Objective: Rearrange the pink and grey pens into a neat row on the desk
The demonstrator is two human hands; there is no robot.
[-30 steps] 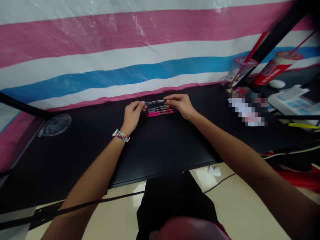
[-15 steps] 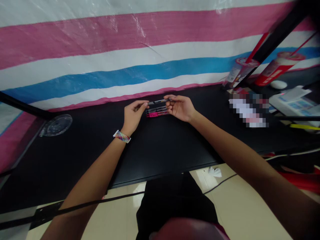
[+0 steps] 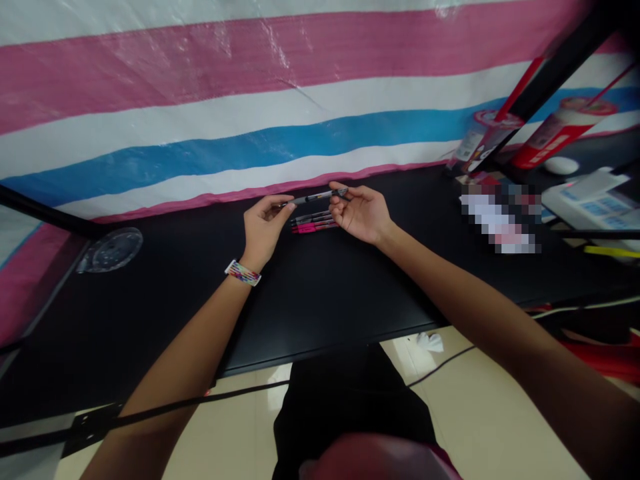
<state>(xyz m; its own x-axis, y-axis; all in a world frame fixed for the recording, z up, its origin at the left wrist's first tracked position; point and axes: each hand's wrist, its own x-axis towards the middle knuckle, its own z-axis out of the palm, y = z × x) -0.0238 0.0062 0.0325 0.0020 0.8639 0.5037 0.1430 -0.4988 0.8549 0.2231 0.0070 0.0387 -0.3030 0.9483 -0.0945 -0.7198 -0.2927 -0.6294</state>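
A dark, slim pen point(image 3: 316, 197) is stretched between my two hands above the table. My left hand point(image 3: 267, 223) pinches its left end between thumb and fingers, and a patterned band circles that wrist. The other end is pinched by my right hand point(image 3: 364, 212), whose lower fingers curl loosely below. Just under the held pen lie several more pens point(image 3: 315, 219) side by side on the black table. Nearest to me in that row is a pen with a bright pink part point(image 3: 306, 228). Their right ends are partly hidden by my right fingers.
A clear plastic lid point(image 3: 116, 249) lies at the left. At the right stand a cup with a red straw point(image 3: 483, 140) and a red and white cup point(image 3: 563, 137), near a white rounded object point(image 3: 561, 165) and a blurred-out patch. A striped sheet point(image 3: 250, 153) hangs behind the table.
The held pen has risen slightly away from the row, its right end now a bit higher. My left hand has shifted slightly left. The row of pens stays put.
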